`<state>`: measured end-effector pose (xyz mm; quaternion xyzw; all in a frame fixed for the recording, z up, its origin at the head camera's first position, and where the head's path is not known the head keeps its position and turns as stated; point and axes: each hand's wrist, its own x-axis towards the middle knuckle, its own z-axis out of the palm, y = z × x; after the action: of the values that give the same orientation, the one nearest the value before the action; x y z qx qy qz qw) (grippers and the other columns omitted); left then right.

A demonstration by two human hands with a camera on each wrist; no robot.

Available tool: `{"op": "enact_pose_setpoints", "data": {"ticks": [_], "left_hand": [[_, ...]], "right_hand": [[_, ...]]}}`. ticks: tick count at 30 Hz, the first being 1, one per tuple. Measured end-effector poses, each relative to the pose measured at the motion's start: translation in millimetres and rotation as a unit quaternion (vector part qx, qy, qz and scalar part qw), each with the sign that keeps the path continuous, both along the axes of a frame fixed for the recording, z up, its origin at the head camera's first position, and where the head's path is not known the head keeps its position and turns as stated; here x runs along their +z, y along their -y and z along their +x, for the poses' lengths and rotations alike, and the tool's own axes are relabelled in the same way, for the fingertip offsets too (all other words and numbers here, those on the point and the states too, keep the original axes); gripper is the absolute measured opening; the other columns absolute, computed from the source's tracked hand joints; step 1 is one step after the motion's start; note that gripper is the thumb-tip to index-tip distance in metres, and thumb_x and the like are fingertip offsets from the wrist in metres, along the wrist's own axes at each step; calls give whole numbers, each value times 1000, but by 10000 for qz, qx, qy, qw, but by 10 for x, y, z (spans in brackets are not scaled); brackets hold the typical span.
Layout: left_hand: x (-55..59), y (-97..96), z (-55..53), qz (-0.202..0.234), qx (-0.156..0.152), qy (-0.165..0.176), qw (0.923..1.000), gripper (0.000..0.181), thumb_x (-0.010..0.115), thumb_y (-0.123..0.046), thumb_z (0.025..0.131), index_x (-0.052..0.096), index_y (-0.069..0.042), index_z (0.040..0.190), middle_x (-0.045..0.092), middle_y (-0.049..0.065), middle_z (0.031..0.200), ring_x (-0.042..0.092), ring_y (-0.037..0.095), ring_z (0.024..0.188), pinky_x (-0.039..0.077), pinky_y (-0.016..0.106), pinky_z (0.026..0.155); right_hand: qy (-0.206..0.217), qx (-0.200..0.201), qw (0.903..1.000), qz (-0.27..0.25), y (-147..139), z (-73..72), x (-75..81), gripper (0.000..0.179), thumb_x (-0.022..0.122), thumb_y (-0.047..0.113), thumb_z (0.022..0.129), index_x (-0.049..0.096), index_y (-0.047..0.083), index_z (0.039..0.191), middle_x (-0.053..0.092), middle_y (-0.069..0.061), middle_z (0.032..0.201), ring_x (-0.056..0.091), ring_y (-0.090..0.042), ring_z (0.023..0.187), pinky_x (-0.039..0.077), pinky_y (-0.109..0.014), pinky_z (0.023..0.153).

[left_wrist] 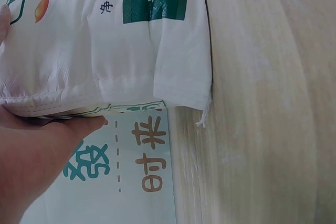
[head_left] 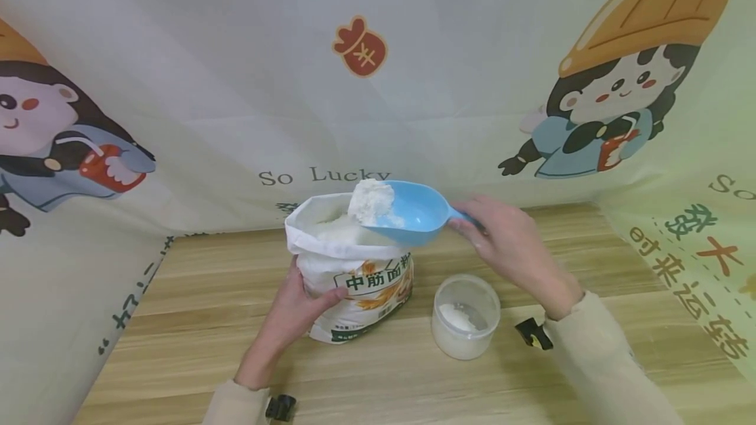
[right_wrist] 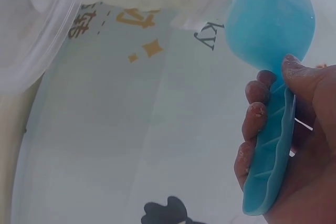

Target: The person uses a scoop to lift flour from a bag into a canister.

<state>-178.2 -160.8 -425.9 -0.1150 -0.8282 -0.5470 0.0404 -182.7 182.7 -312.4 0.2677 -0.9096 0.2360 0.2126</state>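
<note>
A white flour bag (head_left: 331, 281) with its top rolled back stands on the wooden table, flour (head_left: 339, 231) showing inside. My left hand (head_left: 310, 303) grips the bag's left side, thumb across its front; the left wrist view shows fingers around the bag (left_wrist: 105, 51). With curled fingers my right hand (head_left: 510, 238) holds the handle of a blue scoop (head_left: 419, 212) above the bag's mouth. White flour (head_left: 372, 201) is heaped at the scoop's tip. In the right wrist view the fingers wrap the ridged handle (right_wrist: 270, 150). A clear round tub (head_left: 466, 340) with some white powder inside stands right of the bag.
Printed cloth (head_left: 449, 103) hangs behind the table and at both sides. The wooden tabletop (head_left: 195, 320) extends left and right of the bag. Black clips (head_left: 534, 333) sit by both sleeves.
</note>
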Motion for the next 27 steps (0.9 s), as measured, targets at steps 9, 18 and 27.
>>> {"op": "enact_pose_setpoints", "data": {"ticks": [9,18,27], "left_hand": [[4,-3,3,31,-15,46,10000,89,86,-14,85,30,-12,154,58,17,138,58,35,126,45,56,108],[16,-11,7,-74,57,65,9999,90,87,-16,84,30,-12,155,59,18,138,59,36,125,45,58,108],[2,-3,0,20,7,-47,10000,93,87,-13,83,29,-11,155,59,17,137,59,36,124,46,57,107]], "right_hand": [[-50,-24,10000,-58,-170,81,-35,20,67,18,102,74,7,116,73,-7,103,64,-22,85,55,-43,73],[-247,-164,9995,-110,-308,184,-106,19,70,15,100,74,4,115,74,-10,107,68,-26,92,57,-48,77],[-419,-230,9988,-94,-464,272,-165,19,72,13,98,74,8,116,73,-3,98,62,-16,81,53,-39,68]]}}
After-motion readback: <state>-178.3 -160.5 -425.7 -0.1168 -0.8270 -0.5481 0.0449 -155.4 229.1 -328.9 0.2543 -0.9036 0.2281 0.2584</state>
